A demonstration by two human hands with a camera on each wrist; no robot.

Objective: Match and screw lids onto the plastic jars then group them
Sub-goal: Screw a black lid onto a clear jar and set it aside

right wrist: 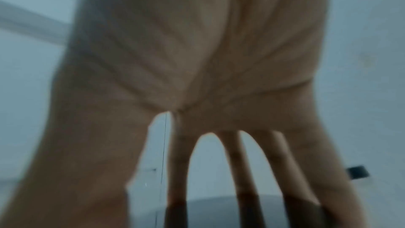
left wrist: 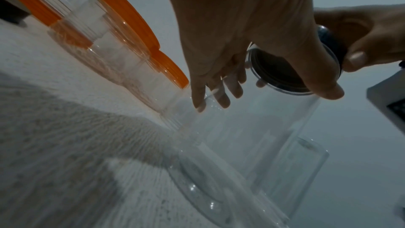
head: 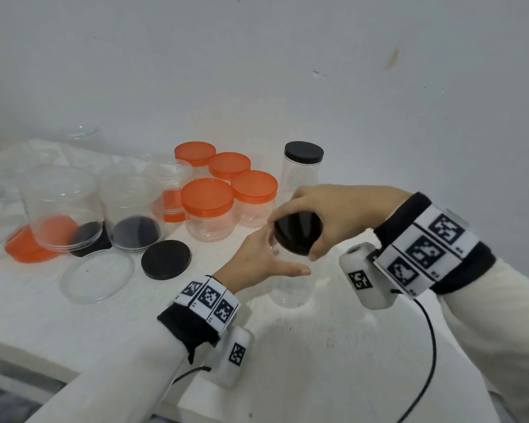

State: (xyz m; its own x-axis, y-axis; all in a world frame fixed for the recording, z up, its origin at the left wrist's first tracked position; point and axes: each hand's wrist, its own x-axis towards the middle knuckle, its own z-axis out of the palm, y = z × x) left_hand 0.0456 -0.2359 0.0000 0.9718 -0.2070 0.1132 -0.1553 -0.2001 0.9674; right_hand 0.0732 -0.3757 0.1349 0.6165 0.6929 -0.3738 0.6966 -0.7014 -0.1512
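Observation:
A tall clear plastic jar (head: 291, 293) stands on the white table (head: 318, 355). My left hand (head: 283, 257) grips it just below the rim, thumb in front and fingers behind. My right hand (head: 293, 238) holds a black lid (head: 300, 232) from above, fingertips curled round its edge, and the lid sits tilted at the jar's mouth. In the left wrist view the left hand (left wrist: 263, 100) wraps the clear jar (left wrist: 252, 136) under the black lid (left wrist: 280, 72). The blurred right wrist view shows the right hand (right wrist: 171, 211) with its fingers reaching down onto the lid (right wrist: 212, 207).
Several short jars with orange lids (head: 208, 203) cluster behind, beside a tall black-lidded jar (head: 303, 166). Left of my hands lie a loose black lid (head: 166, 259), a clear lid (head: 97, 276), wide clear jars (head: 64, 206), an orange lid (head: 25, 247). The table's edge runs front left.

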